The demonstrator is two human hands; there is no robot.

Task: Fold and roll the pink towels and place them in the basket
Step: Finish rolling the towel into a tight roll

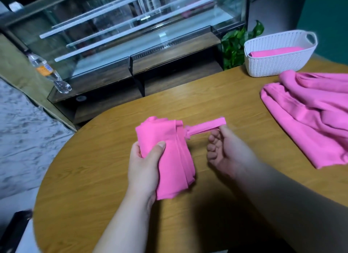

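You hold a rolled bright pink cloth towel at mid-frame.
Your left hand grips the roll's left side, thumb on top. Your right hand pinches its narrow folded tail, which is stretched rightward above the round wooden table. A loose heap of pink towels lies at the right edge. The white woven plastic basket, upper right, holds one rolled pink towel.

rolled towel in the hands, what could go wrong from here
The left hand grips the rolled towel at one side only. Its layered edges on the other side lie free, so the roll may loosen.
The right hand seems to hold the thin tail just by its tip, so it could slip free before tucking.
The basket sits at the table's far corner, so the carry could undo the roll.
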